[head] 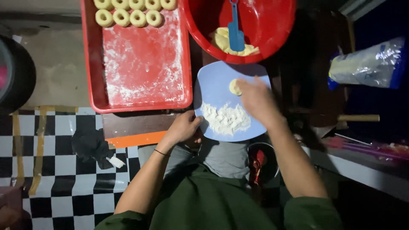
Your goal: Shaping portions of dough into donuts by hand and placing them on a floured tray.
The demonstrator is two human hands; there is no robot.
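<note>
My left hand [184,126] grips the near-left rim of a pale blue plate [213,87]. A heap of white flour [226,119] lies on the plate's near half. Over the plate's far right side my right hand [255,100] presses its fingertips on a small round piece of yellow dough [233,87]. Beyond the plate a red bowl [272,25] holds a lump of yellow dough [223,40] with a blue spatula [235,32] stuck in it.
A floured red tray [140,64] to the left carries several ring-shaped dough pieces [128,17] at its far end. A plastic flour bag [368,64] and a wooden handle [358,118] lie to the right. Checkered floor [59,170] with a dark cloth [91,147] is at the left.
</note>
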